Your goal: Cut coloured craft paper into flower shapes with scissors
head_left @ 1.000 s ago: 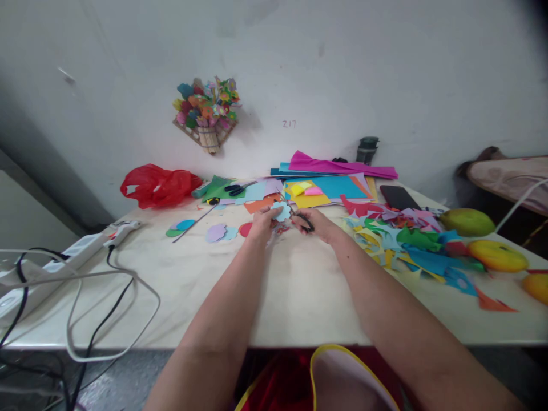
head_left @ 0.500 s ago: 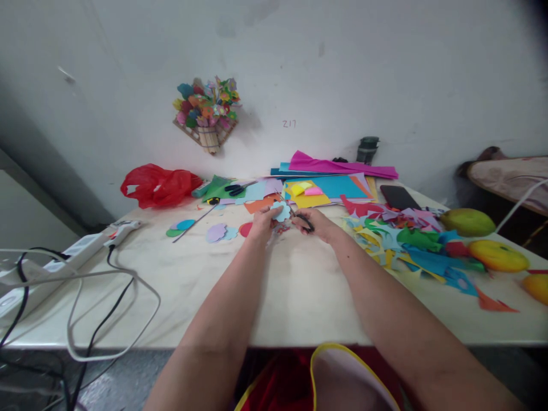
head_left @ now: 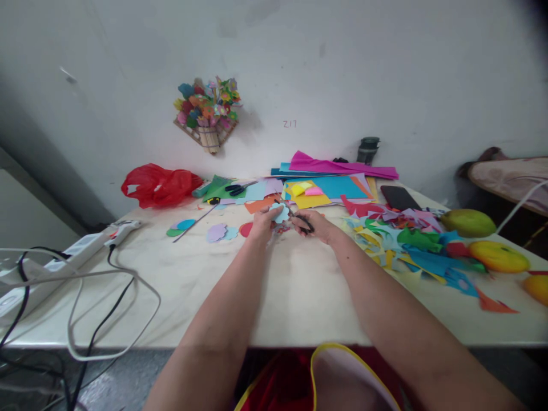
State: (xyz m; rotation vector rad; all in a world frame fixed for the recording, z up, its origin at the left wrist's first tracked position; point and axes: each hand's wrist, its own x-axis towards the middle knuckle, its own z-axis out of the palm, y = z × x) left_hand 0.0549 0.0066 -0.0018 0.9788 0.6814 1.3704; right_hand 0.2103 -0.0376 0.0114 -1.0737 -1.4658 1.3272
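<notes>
Between the fingers of my left hand [head_left: 262,223] is a light blue paper flower [head_left: 280,213] with a scalloped edge. My right hand [head_left: 317,226] is closed on the dark handles of a pair of scissors [head_left: 305,223]; the blades reach to the flower's right edge. Small paper bits lie on the table under my hands. Just left of my left hand is a red paper piece [head_left: 245,229]. Farther left lie a lilac scalloped cutout [head_left: 216,232] and a light blue one [head_left: 231,233], side by side.
Coloured paper scraps [head_left: 385,240] spread on the right, near a phone [head_left: 399,197] and mangoes [head_left: 499,255]. Paper sheets [head_left: 334,185] lie at the back. A second pair of scissors [head_left: 236,188] and a red plastic bag [head_left: 158,185] are back left. Cables and a power strip [head_left: 81,250] occupy the left.
The flower and the scissors have shifted very slightly in my hands, the blades now sitting closer against the flower's edge. Both arms stay almost in place.
</notes>
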